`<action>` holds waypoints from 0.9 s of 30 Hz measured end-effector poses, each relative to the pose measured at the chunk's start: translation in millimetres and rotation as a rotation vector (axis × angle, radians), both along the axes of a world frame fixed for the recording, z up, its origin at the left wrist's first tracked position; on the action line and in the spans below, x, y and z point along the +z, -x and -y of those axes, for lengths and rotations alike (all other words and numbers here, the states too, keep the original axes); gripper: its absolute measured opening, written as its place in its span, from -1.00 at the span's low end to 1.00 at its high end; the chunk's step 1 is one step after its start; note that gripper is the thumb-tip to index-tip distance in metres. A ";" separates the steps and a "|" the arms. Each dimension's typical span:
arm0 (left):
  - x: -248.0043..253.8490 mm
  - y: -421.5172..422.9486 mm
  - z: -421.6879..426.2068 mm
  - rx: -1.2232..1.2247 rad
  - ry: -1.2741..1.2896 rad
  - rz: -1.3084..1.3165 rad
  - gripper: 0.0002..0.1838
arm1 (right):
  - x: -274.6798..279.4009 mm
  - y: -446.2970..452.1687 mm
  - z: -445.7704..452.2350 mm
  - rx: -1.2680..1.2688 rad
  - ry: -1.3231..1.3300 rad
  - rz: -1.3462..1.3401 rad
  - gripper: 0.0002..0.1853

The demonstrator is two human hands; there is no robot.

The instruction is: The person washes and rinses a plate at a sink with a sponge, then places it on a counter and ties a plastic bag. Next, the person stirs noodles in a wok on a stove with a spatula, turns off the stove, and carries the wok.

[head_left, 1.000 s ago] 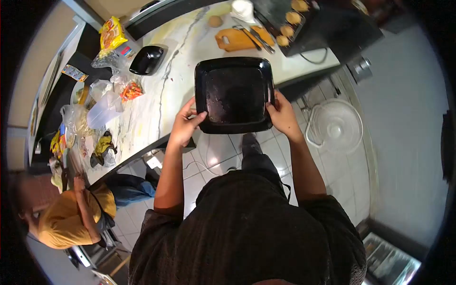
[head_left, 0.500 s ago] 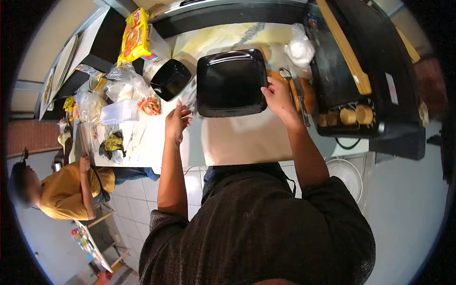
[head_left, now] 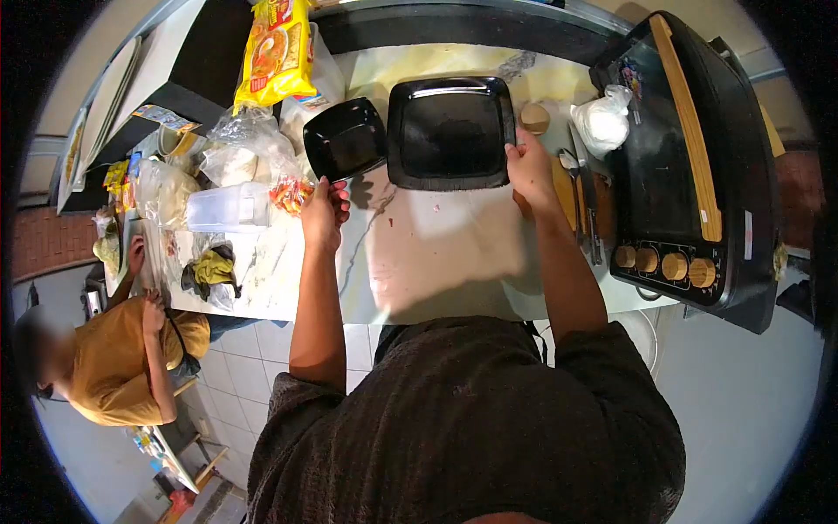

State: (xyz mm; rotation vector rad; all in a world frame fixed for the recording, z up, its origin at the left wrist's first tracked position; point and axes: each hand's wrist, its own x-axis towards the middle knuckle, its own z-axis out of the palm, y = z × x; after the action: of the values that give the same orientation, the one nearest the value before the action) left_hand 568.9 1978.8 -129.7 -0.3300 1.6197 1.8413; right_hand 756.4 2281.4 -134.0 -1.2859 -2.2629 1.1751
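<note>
A square black plate (head_left: 450,131) is over the marble counter, its right edge held by my right hand (head_left: 534,171), thumb on the rim. Just left of the plate is a smaller black bowl (head_left: 346,140), tilted. My left hand (head_left: 325,214) is at the bowl's lower edge, its fingers curled round the rim. Right of my right hand, a spoon (head_left: 571,166) and a knife (head_left: 590,210) lie on an orange-brown board (head_left: 566,196). A round beige item (head_left: 534,119) sits behind them.
A black appliance with wooden knobs (head_left: 674,265) stands at the right, a white bag (head_left: 602,120) beside it. At the left are a yellow packet (head_left: 278,52), a clear plastic container (head_left: 229,208) and bagged food. A person in a yellow shirt (head_left: 118,362) is at the far left.
The plate went from both hands over the floor to my right hand over the counter. My left hand let go of it and took hold of the bowl. The view turned toward the counter.
</note>
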 end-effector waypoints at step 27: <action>69.1 34.1 53.2 0.098 0.162 -1.032 -0.77 | 29.2 -8.8 56.8 0.042 -0.180 -0.275 -0.57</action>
State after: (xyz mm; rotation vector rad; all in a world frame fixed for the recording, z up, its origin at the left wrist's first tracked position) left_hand 534.8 1925.6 -60.6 0.6000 2.4408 2.0905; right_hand 765.1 2224.5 -104.8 -0.9520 -2.1452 1.0605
